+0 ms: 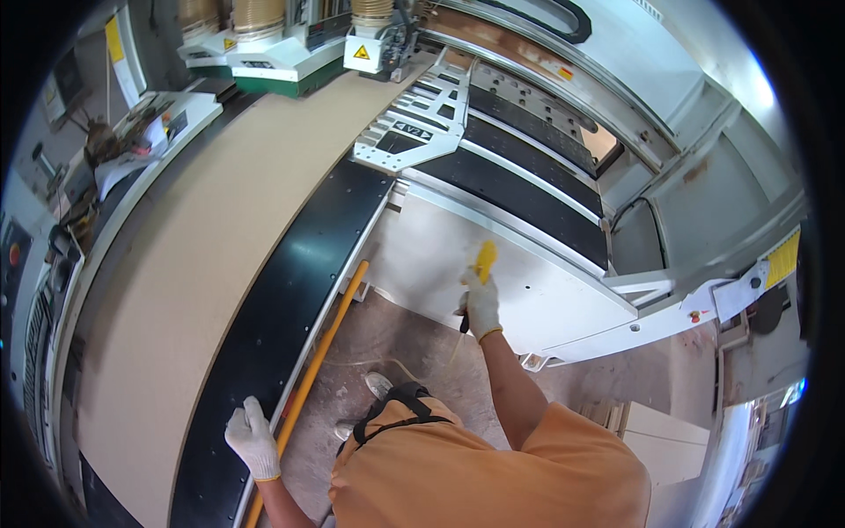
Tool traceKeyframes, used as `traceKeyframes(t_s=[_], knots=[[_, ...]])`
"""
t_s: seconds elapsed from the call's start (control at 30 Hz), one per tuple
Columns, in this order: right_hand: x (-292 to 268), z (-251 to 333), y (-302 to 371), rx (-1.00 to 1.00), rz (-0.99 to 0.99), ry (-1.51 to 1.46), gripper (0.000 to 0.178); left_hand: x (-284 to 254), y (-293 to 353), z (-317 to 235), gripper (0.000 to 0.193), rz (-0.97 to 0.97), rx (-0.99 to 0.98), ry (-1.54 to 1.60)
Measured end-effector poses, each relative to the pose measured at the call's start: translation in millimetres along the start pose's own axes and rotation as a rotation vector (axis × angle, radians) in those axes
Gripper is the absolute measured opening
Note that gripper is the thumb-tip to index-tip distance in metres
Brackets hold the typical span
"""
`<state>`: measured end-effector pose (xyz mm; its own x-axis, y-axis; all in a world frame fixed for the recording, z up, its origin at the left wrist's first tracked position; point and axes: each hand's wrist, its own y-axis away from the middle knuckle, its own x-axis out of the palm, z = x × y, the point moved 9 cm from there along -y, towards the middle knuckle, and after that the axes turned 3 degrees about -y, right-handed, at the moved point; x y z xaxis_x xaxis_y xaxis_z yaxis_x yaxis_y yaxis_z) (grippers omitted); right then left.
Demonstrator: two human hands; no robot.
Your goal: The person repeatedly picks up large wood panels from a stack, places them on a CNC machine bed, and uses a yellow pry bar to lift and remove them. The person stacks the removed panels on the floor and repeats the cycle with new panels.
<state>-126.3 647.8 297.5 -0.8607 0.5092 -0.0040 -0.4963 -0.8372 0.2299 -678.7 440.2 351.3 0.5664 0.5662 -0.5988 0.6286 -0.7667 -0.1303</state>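
Note:
My right hand [481, 306], in a white knitted glove, is closed around a yellow air gun [485, 256] with a dark lower end. Its yellow part points away from me, over the white side panel [431, 238] of a machine; the tool is slightly blurred. A thin line hangs below the grip. My left hand [253, 440], gloved too, is at the black edge strip [290, 277] of the machine bed. Its fingers are curled in and the thumb sticks out; nothing shows in them. Beside the strip lies a long beige board [211, 202].
A yellow-orange rail [327, 339] runs along the bed's near side. White machine heads [290, 62] with ribbed hoses stand over the board's far end. Black slats [528, 163] and a white slotted plate [431, 114] lie right of it. Stacked panels [662, 436] stand at the lower right.

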Motion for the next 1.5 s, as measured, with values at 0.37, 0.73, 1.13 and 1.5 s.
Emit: traceKeyframes(t_s=[0.37, 0.73, 1.13, 1.5], knots=[[-4.8, -13.5, -24.1, 0.016, -0.060, -0.047, 0.042, -11.2, -0.1, 31.0, 0.053, -0.382, 0.106, -0.382], [118.2, 29.7, 5.3, -0.114, 0.255, 0.114, 0.042, -18.6, 8.8, 50.5, 0.054, -0.427, 0.008, -0.464], [99.7, 31.4, -16.7, -0.231, 0.227, 0.141, 0.053, -36.9, 16.0, 71.2, 0.046, -0.494, -0.157, -0.432], [200.9, -6.0, 282.5, 0.469, 1.622, 0.578, 0.039, -44.7, 11.7, 84.5, 0.053, -0.243, -0.413, -0.410]])
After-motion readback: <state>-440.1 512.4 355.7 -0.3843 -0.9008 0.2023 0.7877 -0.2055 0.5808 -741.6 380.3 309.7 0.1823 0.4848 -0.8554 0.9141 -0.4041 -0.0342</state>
